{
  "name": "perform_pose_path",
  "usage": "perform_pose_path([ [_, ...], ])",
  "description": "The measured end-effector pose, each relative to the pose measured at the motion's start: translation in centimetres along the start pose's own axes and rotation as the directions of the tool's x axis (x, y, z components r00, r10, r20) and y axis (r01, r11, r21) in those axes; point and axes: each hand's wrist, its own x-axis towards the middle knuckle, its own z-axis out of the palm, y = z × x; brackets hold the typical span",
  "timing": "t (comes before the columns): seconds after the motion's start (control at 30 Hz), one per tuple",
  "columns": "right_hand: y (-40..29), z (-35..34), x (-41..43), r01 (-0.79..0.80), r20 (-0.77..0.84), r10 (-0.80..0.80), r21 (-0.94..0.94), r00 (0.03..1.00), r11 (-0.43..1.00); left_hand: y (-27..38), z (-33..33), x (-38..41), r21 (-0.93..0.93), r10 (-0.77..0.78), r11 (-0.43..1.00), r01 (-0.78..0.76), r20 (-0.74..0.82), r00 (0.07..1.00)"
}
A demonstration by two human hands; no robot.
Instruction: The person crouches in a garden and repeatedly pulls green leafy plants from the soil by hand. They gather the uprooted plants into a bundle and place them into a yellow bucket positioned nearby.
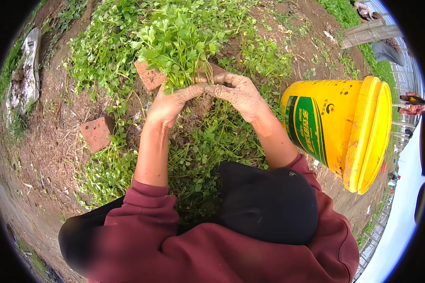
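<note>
A bunch of leafy celery-like greens (179, 53) stands up from my hands, with the leaves pointing away from me. My left hand (179, 97) grips it low down, and its fingers are mostly hidden under the foliage. Caked with mud, my right hand (239, 92) bends in from the other side with its fingers around the stem end. The tips of both thumbs meet in front of the stems. Just beyond my left hand lies a red brick (150, 76). Another brick (216, 69) shows partly behind my right fingers.
A yellow plastic bucket (340, 123) with a green printed label stands to the right. Loose greens (212, 141) cover the soil between my arms and more (102, 53) spread beyond. A brick (97, 134) lies at left. People are at the far right, near a wooden post (372, 33).
</note>
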Motion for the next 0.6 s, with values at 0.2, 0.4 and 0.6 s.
perform_pose_path([
  [0.2,0.2,-1.0,-0.2,0.164,0.043,-0.216,0.511,0.975,0.844,-0.3,-1.4,-0.1,-0.058,-0.025,0.998,0.018,-0.122,0.992],
  [0.4,0.0,-5.2,-0.9,0.122,-0.268,-0.261,-0.443,0.927,0.888,-0.8,0.0,0.6,0.066,0.005,0.998,0.012,-0.252,0.968],
  [0.6,0.6,1.2,0.3,0.429,0.004,-0.485,-0.475,0.874,0.768,-0.4,1.7,0.6,-0.181,-0.079,0.983,0.036,-0.232,0.969],
])
